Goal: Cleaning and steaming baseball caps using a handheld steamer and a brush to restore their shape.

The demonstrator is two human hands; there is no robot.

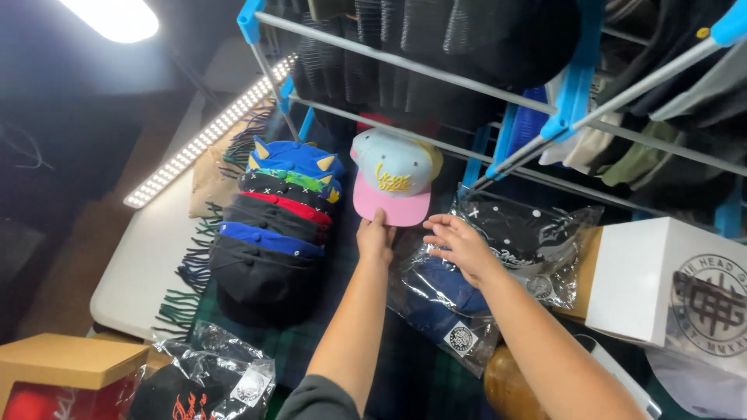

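On plaid-covered table (311, 350), stacked caps (272, 225); metal rack (436, 70) behind

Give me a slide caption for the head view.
Left hand grips the pink brim of a pale-blue cap; right hand rests on clear plastic-bagged caps.

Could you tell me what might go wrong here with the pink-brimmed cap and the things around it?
The left hand pinches only the brim edge of the pink-brimmed cap, so it could slip. The stack of caps beside it might topple if nudged. The right hand rests on slick plastic-bagged caps, which may slide.
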